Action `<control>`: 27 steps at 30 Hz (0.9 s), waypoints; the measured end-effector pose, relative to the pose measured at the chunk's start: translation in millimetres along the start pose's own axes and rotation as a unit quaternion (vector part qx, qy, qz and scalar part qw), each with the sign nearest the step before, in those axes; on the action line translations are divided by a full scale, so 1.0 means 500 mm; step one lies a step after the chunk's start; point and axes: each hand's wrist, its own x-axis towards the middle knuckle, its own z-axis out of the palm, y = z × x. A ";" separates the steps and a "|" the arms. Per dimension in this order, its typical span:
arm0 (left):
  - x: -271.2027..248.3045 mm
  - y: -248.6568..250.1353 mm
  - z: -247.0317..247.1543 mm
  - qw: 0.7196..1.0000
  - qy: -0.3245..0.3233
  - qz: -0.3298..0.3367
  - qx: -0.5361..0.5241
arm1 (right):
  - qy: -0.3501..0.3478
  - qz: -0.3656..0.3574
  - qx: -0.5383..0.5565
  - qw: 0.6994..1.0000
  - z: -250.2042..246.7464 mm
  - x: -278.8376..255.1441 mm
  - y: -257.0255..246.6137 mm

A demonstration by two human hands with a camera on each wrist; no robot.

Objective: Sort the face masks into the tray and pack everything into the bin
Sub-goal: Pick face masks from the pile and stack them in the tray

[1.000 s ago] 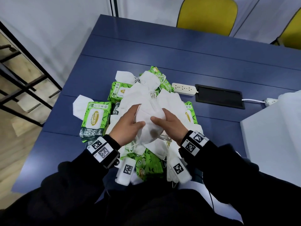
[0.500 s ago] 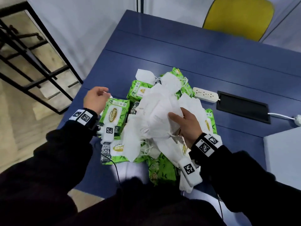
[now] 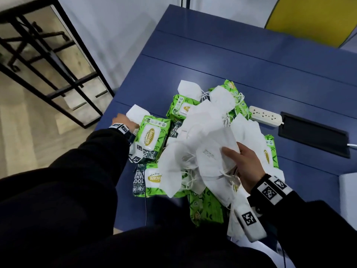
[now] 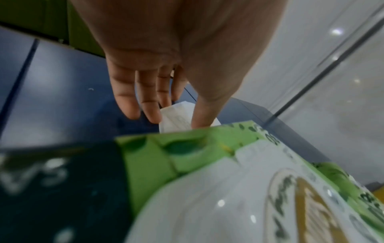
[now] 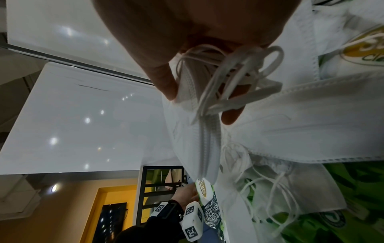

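Gripping a bunch of white face masks (image 3: 210, 159) by their gathered edges and ear loops, the right hand (image 3: 242, 165) holds them up over the middle of the heap; in the right wrist view the thumb and fingers (image 5: 164, 82) pinch the stitched edges with the loops (image 5: 239, 72) tangled between them. More loose masks (image 3: 222, 97) lie spread across the pile, mixed with green wet wipe packs (image 3: 181, 108) on the blue table (image 3: 231, 60). At the left edge of the heap a single mask (image 3: 136, 113) lies flat on the table, partly tucked under a wipe pack (image 3: 150, 136). The left hand (image 3: 123, 120) reaches to that mask: in the left wrist view its fingers (image 4: 133, 98) are straight and pointing down, fingertips at or on the white mask (image 4: 176, 118) just beyond the pack's green edge (image 4: 187, 148); whether they have pinched it I cannot tell. The two hands are well apart, one at each side of the pile. Neither a tray nor a bin can be made out with certainty; a white surface (image 3: 347, 184) shows at the right border. Beyond the heap sit a white power strip (image 3: 265, 118) and a dark recessed panel (image 3: 313, 137), with a yellow chair (image 3: 313, 18) behind the table and a black metal rack (image 3: 48, 60) on the floor to the left
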 end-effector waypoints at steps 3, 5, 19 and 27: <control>-0.009 0.004 -0.005 0.998 -0.017 -0.015 -0.054 | 0.001 0.001 0.000 1.000 0.001 0.000 -0.001; -0.020 0.012 -0.016 0.997 -0.001 0.019 -0.076 | -0.004 0.002 0.002 1.000 0.001 -0.001 0.000; -0.387 0.167 -0.095 0.834 -0.126 0.312 -0.437 | 0.001 -0.015 0.028 0.999 0.011 -0.029 -0.019; -0.518 0.166 -0.017 0.819 -0.222 0.329 -0.414 | 0.022 -0.014 0.050 0.998 -0.031 -0.062 -0.016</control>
